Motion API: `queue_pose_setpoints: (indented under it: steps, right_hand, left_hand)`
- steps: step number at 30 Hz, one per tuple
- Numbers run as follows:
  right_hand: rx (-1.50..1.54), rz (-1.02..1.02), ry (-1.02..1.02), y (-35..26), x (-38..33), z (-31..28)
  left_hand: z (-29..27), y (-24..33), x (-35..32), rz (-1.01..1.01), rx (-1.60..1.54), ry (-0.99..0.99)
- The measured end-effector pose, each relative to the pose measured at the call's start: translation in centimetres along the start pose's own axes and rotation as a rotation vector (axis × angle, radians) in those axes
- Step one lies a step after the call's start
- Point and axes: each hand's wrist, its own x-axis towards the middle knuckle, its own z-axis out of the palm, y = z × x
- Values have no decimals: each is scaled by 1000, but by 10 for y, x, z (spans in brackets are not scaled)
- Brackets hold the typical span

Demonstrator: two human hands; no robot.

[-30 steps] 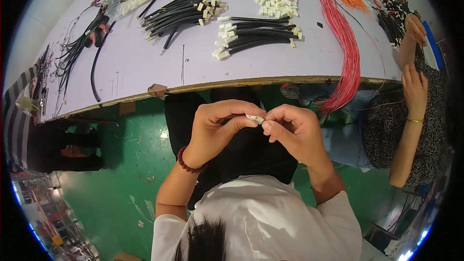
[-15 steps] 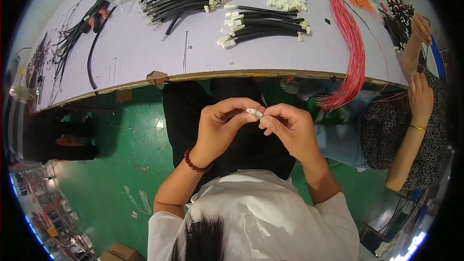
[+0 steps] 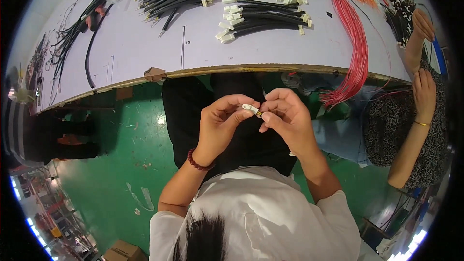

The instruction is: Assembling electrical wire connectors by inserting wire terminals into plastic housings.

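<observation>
Head view: I have a small white connector (image 3: pixel 250 108) up in front of me, over my dark trousers (image 3: pixel 232 147) and on my side of the table's edge (image 3: pixel 212 69). It sits between my two hands, its long axis slanting from upper left to lower right, so one end points toward my right fingertips. My left hand (image 3: pixel 218 125) is the nearer one: thumb and forefinger are closed on the connector, the other fingers curled behind. From its right-hand end short yellowish wires (image 3: pixel 259 114) come out, running on along about the same slant to my right thumb. My right hand (image 3: pixel 288 123) is partly open, thumb and forefinger tips close together at those wires, the rest loosely bent; I cannot tell whether they grip the wires or only touch them, since my fingers hide what lies behind. Beyond the edge, on the tabletop, lies a row of black cables (image 3: pixel 268 19) with white ends, well apart from both hands.
</observation>
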Motion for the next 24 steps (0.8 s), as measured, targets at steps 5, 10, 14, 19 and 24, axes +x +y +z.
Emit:
queue_pose_setpoints:
  steps: [5,10,14,19,24]
  right_hand:
    - [-15,-75,-1,0,-2,5]
    - [-87,-156,3,0,-4,11]
    - [-133,-205,27,0,-3,11]
    - [-135,-231,-13,-7,-1,12]
    - [-155,-236,-46,-8,-1,6]
  left_hand:
    - [1,4,-3,39,23,-22]
    - [-1,6,-3,44,67,-28]
    - [1,8,-1,27,54,-40]
    - [13,0,-6,51,15,58]
    - [10,-1,-1,72,-6,19]
